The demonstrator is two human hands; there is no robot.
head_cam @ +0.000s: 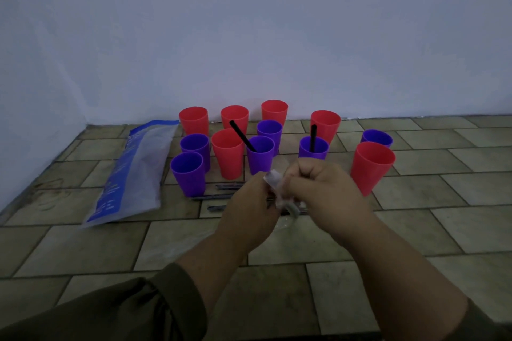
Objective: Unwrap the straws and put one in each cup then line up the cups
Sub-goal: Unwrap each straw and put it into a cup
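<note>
Several red cups (228,153) and purple cups (189,173) stand in a loose cluster on the tiled floor near the wall. A black straw (241,135) leans in one purple cup (260,155), and another black straw (313,137) stands in a purple cup (313,148) to its right. Just in front of the cups, my left hand (249,207) and my right hand (322,191) are close together, both pinching a clear straw wrapper (275,188) between them. Whether a straw is inside it is hidden. Wrapped straws (219,196) lie on the floor under my hands.
A large plastic bag (133,174) with blue print lies flat to the left of the cups. The white wall (249,36) rises right behind the cups. A clear scrap of wrapper (285,223) lies on the tiles below my hands.
</note>
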